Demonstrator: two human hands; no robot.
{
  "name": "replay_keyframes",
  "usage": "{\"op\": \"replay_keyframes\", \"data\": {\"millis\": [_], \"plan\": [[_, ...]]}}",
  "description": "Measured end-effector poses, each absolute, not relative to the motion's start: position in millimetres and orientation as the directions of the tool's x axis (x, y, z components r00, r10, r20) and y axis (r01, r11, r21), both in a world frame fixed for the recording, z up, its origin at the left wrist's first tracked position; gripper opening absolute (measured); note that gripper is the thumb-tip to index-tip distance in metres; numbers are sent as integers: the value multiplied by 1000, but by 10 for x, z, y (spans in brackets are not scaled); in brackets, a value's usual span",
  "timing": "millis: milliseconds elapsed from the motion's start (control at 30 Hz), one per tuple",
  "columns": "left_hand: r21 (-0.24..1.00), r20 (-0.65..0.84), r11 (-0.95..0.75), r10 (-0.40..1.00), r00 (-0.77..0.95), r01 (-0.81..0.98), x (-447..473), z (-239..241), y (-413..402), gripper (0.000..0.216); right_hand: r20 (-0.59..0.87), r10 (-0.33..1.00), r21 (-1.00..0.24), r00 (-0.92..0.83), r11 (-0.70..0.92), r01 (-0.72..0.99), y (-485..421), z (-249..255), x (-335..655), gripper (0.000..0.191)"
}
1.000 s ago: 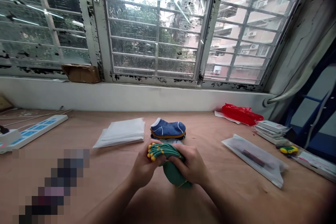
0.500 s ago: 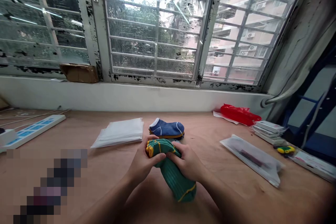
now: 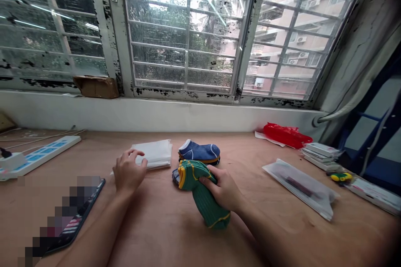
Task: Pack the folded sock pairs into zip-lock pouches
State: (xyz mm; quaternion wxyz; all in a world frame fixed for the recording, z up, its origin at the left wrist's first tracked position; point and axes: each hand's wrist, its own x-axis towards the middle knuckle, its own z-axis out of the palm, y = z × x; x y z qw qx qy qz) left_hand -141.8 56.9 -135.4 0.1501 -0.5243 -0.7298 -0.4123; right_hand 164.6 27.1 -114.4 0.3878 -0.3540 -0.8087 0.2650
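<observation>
The right hand (image 3: 223,187) pressed its fingers together on the green sock (image 3: 208,207), seemingly to keep it folded, on the table (image 3: 156,225) by the blue sock (image 3: 199,151). The left hand (image 3: 129,171), fingers spread, was near the white bags (image 3: 156,154).

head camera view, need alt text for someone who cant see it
A person's right hand grips a green sock with yellow trim on a wooden table, beside a blue sock. The left hand is open at the edge of a white packet, and a barred window lies beyond.
</observation>
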Motion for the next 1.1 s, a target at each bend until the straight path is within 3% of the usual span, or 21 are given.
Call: {"op": "replay_keyframes", "data": {"millis": [133, 467, 600, 733, 900, 1100], "plan": [[317, 560, 255, 727, -397, 913, -1669, -1450, 594, 28, 439, 763, -677, -475, 629, 384, 251, -1152, 1639, 16], [215, 593, 214, 747, -301, 953, -1678, -1461, 665, 28, 451, 746, -644, -491, 652, 401, 237, -1148, 1637, 15], [243, 755, 197, 576, -313, 950, -1593, -1304, 607, 33, 464, 718, -614, -519, 683, 396, 245, -1157, 1647, 14], [232, 862, 80, 445, -243, 969, -1401, -790, 415, 29, 530, 570, -484, -627, 811, 328, 261, -955, 1684, 11], [331, 799, -71, 551, -240, 941, -1116, -88, 173, 21, 528, 399, -259, -750, 916, 305, 235, -265, 1725, 20], [329, 668, -289, 744, -5, 899, -713, 356, 126, 21, 558, 388, -122, -734, 912, 391, 205, 263, 1734, 18]]}}
